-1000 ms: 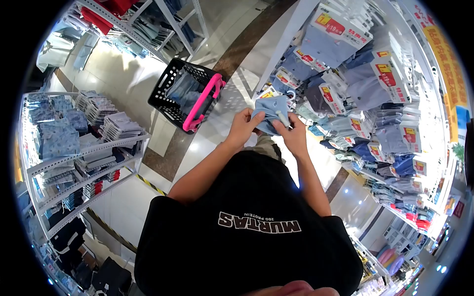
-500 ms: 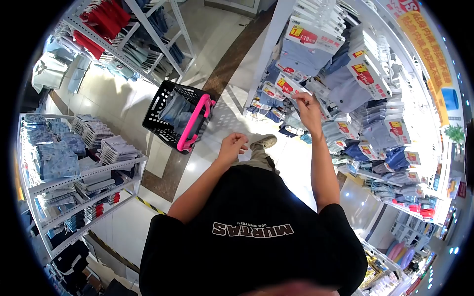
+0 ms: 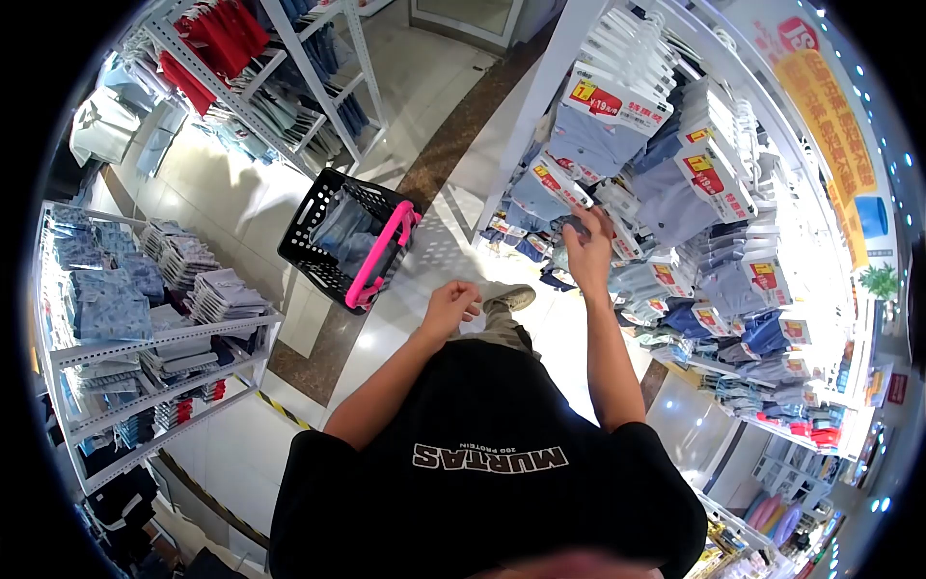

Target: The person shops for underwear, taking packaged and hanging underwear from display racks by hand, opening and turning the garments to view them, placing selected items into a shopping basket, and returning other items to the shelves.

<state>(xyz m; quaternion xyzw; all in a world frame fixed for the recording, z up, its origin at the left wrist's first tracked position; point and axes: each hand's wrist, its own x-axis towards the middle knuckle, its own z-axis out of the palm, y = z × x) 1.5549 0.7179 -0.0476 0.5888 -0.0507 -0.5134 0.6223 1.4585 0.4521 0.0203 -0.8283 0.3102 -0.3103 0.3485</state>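
My right hand (image 3: 590, 253) is at the rack on the right. Its thumb and fingertips close at the lower edge of a light blue folded garment (image 3: 538, 199) that hangs with a red and yellow price card (image 3: 561, 183). The fingers partly hide the grip point. Beside it hang more grey-blue garments (image 3: 600, 137) with similar cards. My left hand (image 3: 451, 309) hovers in front of my black T-shirt, empty, its fingers loosely curled and a little apart. Left of it on the floor stands a black shopping basket (image 3: 307, 253) with a pink handle (image 3: 386, 256), holding blue clothing (image 3: 342, 227).
A white rack (image 3: 526, 116) frames the hanging goods on my right. To the left stands a shelf unit (image 3: 174, 333) with folded clothes. Another rack (image 3: 318, 92) with red and blue clothing is at the upper left. My shoe (image 3: 511, 299) is on the tiled floor.
My right hand has moved slightly down and left along the rack. The light blue garment at its fingers now shows more, angled outward. My left hand stays nearly in place.
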